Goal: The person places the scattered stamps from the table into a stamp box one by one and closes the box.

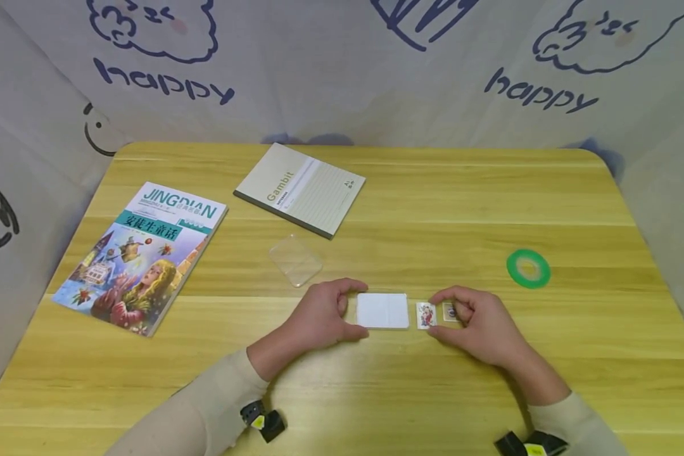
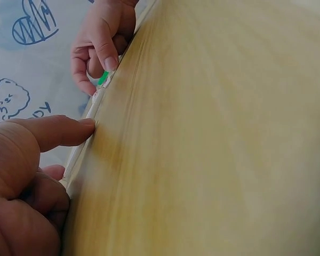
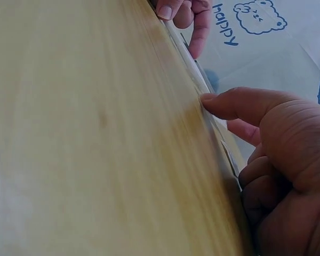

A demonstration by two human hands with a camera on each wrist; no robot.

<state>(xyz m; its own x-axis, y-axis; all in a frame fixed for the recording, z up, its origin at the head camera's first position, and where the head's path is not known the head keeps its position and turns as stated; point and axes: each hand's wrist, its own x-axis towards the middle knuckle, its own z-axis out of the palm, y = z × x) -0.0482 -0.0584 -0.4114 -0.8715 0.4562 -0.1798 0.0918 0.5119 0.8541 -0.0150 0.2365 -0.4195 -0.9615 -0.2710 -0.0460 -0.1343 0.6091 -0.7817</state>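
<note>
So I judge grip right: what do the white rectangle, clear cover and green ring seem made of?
White rectangle: matte, perhaps paper or card, from its plain dull face.
Clear cover: probably glossy plastic; tabletop shows through, edges glint.
Green ring: smooth, maybe plastic or tape, judging by its even colour.

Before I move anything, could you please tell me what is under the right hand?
Under the right hand, a small patterned piece partly shows; its covered part and anything else underneath cannot be seen.

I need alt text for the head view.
A person's left hand holds a white rectangle on a wooden table; the right hand holds a small printed card beside it. Also there: an illustrated book, a notebook, a clear sheet and a green ring.
</note>
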